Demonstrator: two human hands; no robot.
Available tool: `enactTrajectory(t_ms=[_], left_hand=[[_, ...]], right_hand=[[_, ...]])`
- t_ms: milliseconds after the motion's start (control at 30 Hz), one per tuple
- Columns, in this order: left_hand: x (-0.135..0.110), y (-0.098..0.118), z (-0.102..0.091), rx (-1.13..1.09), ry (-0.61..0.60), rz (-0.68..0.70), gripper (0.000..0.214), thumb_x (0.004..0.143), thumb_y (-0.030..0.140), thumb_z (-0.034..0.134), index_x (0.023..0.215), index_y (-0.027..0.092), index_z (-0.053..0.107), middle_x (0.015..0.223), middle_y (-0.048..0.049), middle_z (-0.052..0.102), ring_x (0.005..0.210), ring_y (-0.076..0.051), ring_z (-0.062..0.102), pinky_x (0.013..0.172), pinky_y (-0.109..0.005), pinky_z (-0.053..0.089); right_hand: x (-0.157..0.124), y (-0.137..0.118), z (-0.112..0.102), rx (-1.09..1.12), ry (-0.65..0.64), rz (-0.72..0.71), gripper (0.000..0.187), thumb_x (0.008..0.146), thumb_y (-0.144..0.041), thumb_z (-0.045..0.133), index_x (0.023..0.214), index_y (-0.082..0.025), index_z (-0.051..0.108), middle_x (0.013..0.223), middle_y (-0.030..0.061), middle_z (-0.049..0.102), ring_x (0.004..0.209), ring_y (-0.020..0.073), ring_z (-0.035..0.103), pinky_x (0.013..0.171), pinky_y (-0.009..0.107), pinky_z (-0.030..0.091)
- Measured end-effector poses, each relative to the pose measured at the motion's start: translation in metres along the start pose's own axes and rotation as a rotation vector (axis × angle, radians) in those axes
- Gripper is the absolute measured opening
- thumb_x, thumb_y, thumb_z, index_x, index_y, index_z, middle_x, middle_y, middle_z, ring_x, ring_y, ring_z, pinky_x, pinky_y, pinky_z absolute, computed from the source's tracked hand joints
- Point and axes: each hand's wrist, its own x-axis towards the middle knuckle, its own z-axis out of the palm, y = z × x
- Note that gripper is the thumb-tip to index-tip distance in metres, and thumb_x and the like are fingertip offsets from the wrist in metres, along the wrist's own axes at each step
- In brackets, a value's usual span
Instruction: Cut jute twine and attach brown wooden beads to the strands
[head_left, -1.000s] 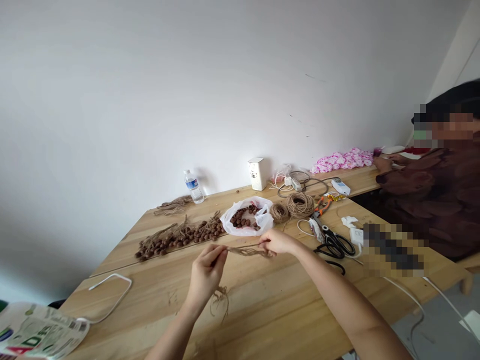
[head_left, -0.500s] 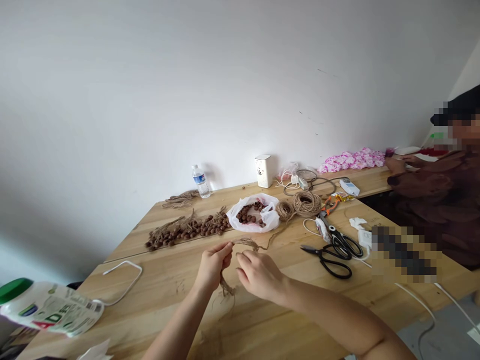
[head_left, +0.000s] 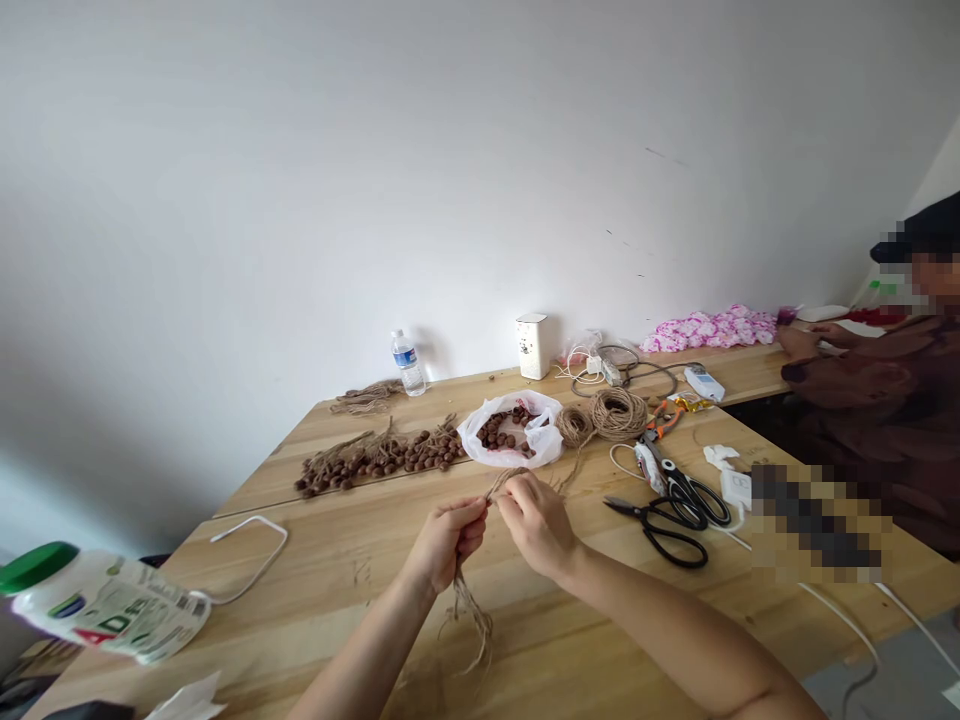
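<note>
My left hand [head_left: 452, 540] is closed round a bundle of brown jute twine [head_left: 471, 612], whose frayed ends hang below the fist. Close beside it, my right hand [head_left: 541, 525] pinches the same twine where it comes out above the left thumb. Behind the right hand a strand runs back toward two twine balls [head_left: 618, 413]. Just past my hands sits a white plastic bag [head_left: 480, 445] of round brown beads or nuts [head_left: 510, 440]. To its left lie clusters of the brown balls [head_left: 375, 462] tied with twine.
Black-handled scissors [head_left: 675, 545] and orange-handled pliers [head_left: 663, 420] lie to the right. A water bottle [head_left: 407, 365] and white box [head_left: 532, 350] stand by the wall. A green-capped jar [head_left: 127, 605] is at left. A person [head_left: 885, 400] sits at far right by pink-white fabric [head_left: 712, 330].
My right hand has risen slightly and moved right, and its fingers now sit on the twine above my left hand. The left hand has shifted a little to the right, with the tail hanging lower.
</note>
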Motion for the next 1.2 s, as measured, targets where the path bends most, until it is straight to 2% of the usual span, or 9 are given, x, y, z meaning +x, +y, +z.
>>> enactTrajectory(t_ms=[167, 300, 467, 667, 833, 933, 1067, 1133, 1200], left_hand=[[-0.001, -0.003, 0.001, 0.061, 0.035, 0.043, 0.037, 0.053, 0.038, 0.081, 0.061, 0.011, 0.056, 0.045, 0.0101, 0.028, 0.041, -0.002, 0.018, 0.041, -0.018, 0.007], [-0.005, -0.004, 0.004, 0.39, 0.098, 0.242, 0.033, 0.063, 0.043, 0.073, 0.068, 0.011, 0.067, 0.045, 0.006, 0.038, 0.041, -0.006, 0.03, 0.041, -0.02, 0.019], [-0.011, -0.011, 0.006, 0.92, 0.144, 0.81, 0.022, 0.085, 0.026, 0.053, 0.075, 0.016, 0.071, 0.077, -0.0068, 0.064, 0.069, -0.016, 0.059, 0.062, -0.025, 0.046], [-0.008, -0.019, -0.003, 1.344, 0.071, 1.153, 0.025, 0.091, 0.016, 0.042, 0.096, 0.018, 0.067, 0.08, -0.0062, 0.06, 0.065, -0.012, 0.059, 0.059, -0.022, 0.049], [-0.008, -0.017, -0.006, 1.322, -0.011, 1.248, 0.031, 0.091, 0.016, 0.046, 0.12, 0.021, 0.057, 0.085, -0.0069, 0.06, 0.071, -0.014, 0.061, 0.061, -0.023, 0.051], [-0.009, -0.014, -0.004, 1.167, -0.03, 1.22, 0.043, 0.089, 0.014, 0.05, 0.131, 0.022, 0.046, 0.081, -0.0044, 0.06, 0.068, -0.013, 0.059, 0.06, -0.022, 0.05], [-0.012, -0.012, -0.002, 1.035, -0.06, 0.998, 0.048, 0.087, 0.017, 0.053, 0.134, 0.021, 0.043, 0.074, 0.0003, 0.059, 0.061, -0.01, 0.055, 0.056, -0.021, 0.048], [-0.013, -0.011, -0.002, 1.015, -0.073, 0.94, 0.047, 0.087, 0.017, 0.052, 0.133, 0.021, 0.042, 0.073, 0.0011, 0.058, 0.06, -0.01, 0.054, 0.056, -0.02, 0.047], [-0.014, -0.011, -0.003, 1.052, -0.077, 1.005, 0.047, 0.087, 0.015, 0.051, 0.133, 0.022, 0.042, 0.076, -0.0003, 0.059, 0.063, -0.011, 0.056, 0.057, -0.021, 0.048]], right_hand=[[-0.004, 0.002, 0.007, 0.21, -0.053, -0.119, 0.025, 0.093, -0.011, 0.032, 0.099, -0.013, 0.057, 0.085, 0.0107, 0.061, 0.075, 0.0188, 0.055, 0.066, 0.031, 0.045], [-0.005, 0.01, 0.008, 0.228, -0.123, -0.148, 0.023, 0.092, -0.011, 0.035, 0.084, -0.016, 0.056, 0.083, 0.0093, 0.062, 0.074, 0.0177, 0.058, 0.065, 0.03, 0.045], [0.003, 0.015, 0.0, 0.604, -0.132, 0.209, 0.015, 0.086, -0.014, 0.045, 0.073, -0.019, 0.048, 0.07, 0.0029, 0.059, 0.066, 0.016, 0.061, 0.061, 0.027, 0.048], [0.017, 0.027, -0.011, 1.229, -0.507, 0.757, 0.03, 0.077, -0.042, 0.066, 0.075, -0.018, 0.048, 0.058, -0.002, 0.06, 0.052, 0.0163, 0.066, 0.049, 0.026, 0.053], [0.019, 0.038, -0.018, 1.388, -0.623, 0.801, 0.046, 0.062, -0.05, 0.077, 0.077, -0.014, 0.051, 0.059, -0.0014, 0.063, 0.048, 0.0156, 0.065, 0.046, 0.025, 0.053], [0.017, 0.035, -0.025, 1.325, -0.576, 0.725, 0.04, 0.067, -0.047, 0.074, 0.077, -0.014, 0.053, 0.06, -0.002, 0.062, 0.05, 0.0156, 0.066, 0.048, 0.025, 0.054], [0.016, 0.028, -0.031, 1.186, -0.496, 0.535, 0.027, 0.079, -0.04, 0.065, 0.075, -0.016, 0.055, 0.06, -0.002, 0.06, 0.055, 0.0141, 0.066, 0.052, 0.024, 0.053], [0.016, 0.025, -0.032, 1.173, -0.474, 0.517, 0.024, 0.081, -0.038, 0.062, 0.075, -0.016, 0.054, 0.057, -0.0027, 0.059, 0.053, 0.0136, 0.065, 0.051, 0.024, 0.053], [0.018, 0.024, -0.03, 1.206, -0.483, 0.578, 0.024, 0.081, -0.037, 0.063, 0.075, -0.017, 0.053, 0.055, -0.0034, 0.058, 0.049, 0.0134, 0.064, 0.047, 0.023, 0.052]])
